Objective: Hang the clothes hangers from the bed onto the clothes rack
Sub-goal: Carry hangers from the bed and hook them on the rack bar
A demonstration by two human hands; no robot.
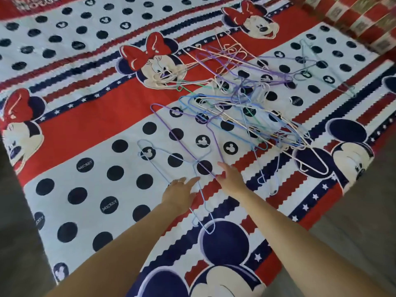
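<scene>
A tangled pile of thin wire clothes hangers (246, 97) in purple, blue, white and green lies on the bed (85, 129). Nearer to me lie a light blue hanger (159, 166) and a purple hanger (171, 129), crossing each other. My left hand (181, 189) reaches forward with straight fingers, over the light blue hanger's wire. Beside it, my right hand (230, 176) stretches out with straight fingers at the purple hanger's lower end. Neither hand holds a hanger. No clothes rack is in view.
The bed carries a red, white and navy cartoon-mouse sheet with dots and stripes. A red checked pillow or blanket (360, 20) lies at the far right corner. Grey floor (353, 232) shows at the right and left of the bed.
</scene>
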